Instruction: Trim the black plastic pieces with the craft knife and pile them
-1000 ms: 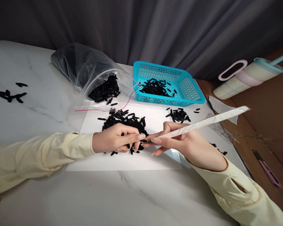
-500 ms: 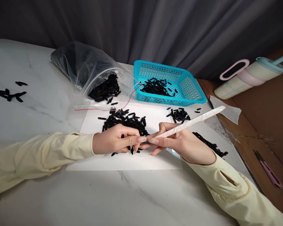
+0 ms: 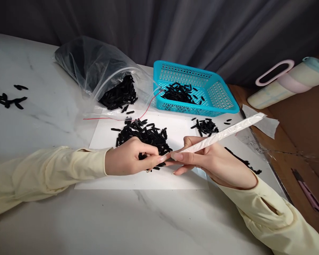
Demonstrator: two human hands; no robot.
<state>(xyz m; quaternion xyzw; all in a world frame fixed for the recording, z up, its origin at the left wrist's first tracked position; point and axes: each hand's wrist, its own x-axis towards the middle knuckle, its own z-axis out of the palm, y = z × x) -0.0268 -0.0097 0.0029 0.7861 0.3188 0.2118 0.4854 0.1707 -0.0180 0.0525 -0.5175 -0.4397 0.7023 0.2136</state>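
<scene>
My right hand [image 3: 202, 158] grips a long, flat white strip [image 3: 225, 134] with a crinkled surface, between thumb and fingers. The strip slants up to the right. My left hand [image 3: 134, 156] is closed in a pinch, its thumb and fingertips meeting my right fingertips at the strip's lower end. Whatever lies between the left fingertips is hidden. Just behind both hands, a heap of small, slender black pieces [image 3: 149, 136] spreads over a white sheet [image 3: 106, 182].
Behind the heap, an opened clear zip bag [image 3: 95, 67] spills black pieces beside a blue basket [image 3: 184, 106] holding more. Small piles lie to the right [image 3: 206, 126] and far left [image 3: 9, 101]. A tumbler [image 3: 284, 86] and pink cutter [image 3: 308, 191] are at right.
My left fingers have drawn together, and both hands sit slightly farther right in view. The white strip stays in my right hand. The whole view has shifted a little.
</scene>
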